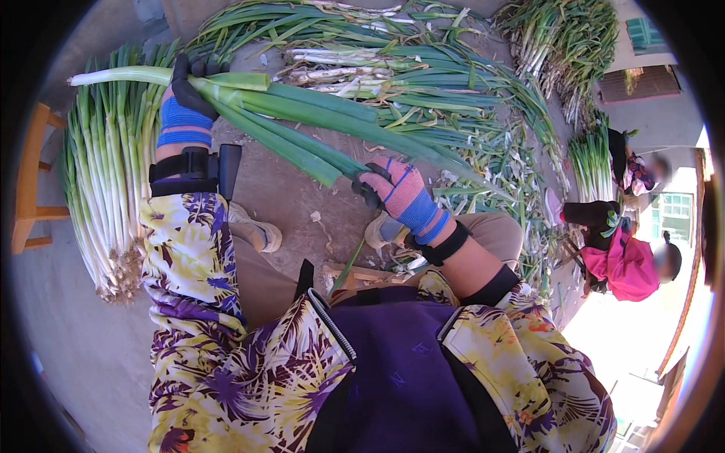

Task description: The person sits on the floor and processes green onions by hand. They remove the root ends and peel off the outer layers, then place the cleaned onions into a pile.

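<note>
Grey-brown floor (291, 170) spreads beneath everything, bare around the person's shoes (260, 232) and littered farther right with leaf scraps (483, 155). At the right rim the room gives way to bright light and a green-framed window (672, 215). A broad pile of leeks (355, 72) lies on the floor beyond the person, and a drier-looking heap (559, 45) sits toward the upper right. On the left is a thick bundle (98, 181), its roots toward the person and its green tops away, next to a wooden frame (29, 181). Two other people (627, 264) are at the far right.

The held leek (310, 112) is up in the air above the floor, in front of the person. Its long axis crosses from left to right, dropping toward the body on the right; the white shaft points left and the leaves fan rightward, the longest passing beyond the right grip (389, 185). The left grip (190, 84), gloved, is wrapped around it where pale shaft turns green, so the shaft juts out leftward. The right grip, gloved too, pinches a leaf farther along; its dark fingertips partly hide the contact.
</note>
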Demonstrator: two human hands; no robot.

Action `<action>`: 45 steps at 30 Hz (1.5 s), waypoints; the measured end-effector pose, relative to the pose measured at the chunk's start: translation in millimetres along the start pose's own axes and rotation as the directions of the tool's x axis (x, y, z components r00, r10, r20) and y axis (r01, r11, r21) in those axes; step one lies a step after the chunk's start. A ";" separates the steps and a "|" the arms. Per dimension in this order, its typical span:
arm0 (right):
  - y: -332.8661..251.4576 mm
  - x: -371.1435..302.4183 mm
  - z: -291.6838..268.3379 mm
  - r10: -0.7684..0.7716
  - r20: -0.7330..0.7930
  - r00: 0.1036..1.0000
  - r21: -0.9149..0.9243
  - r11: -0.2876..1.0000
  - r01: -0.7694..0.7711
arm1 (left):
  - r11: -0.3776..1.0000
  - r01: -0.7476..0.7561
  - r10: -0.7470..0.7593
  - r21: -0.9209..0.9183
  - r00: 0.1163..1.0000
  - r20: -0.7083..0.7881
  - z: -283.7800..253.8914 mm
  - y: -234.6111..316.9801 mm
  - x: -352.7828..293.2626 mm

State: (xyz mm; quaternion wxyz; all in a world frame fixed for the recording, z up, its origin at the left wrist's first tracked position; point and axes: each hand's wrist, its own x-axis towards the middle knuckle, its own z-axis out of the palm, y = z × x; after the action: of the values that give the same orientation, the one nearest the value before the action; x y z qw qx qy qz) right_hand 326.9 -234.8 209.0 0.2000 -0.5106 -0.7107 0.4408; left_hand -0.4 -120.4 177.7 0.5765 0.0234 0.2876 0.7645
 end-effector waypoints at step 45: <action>-32.6 14.0 -86.7 -0.092 0.054 0.994 -0.336 0.936 0.104 | 0.927 0.291 -0.069 -0.237 0.752 0.656 -6.0 39.7 5.1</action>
State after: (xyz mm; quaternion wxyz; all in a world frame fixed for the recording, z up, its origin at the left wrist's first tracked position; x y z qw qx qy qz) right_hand 367.1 -188.4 279.8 0.1177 -0.4930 -0.8040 0.3110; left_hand -38.7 -125.0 189.7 0.7070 0.1576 -0.0535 0.6873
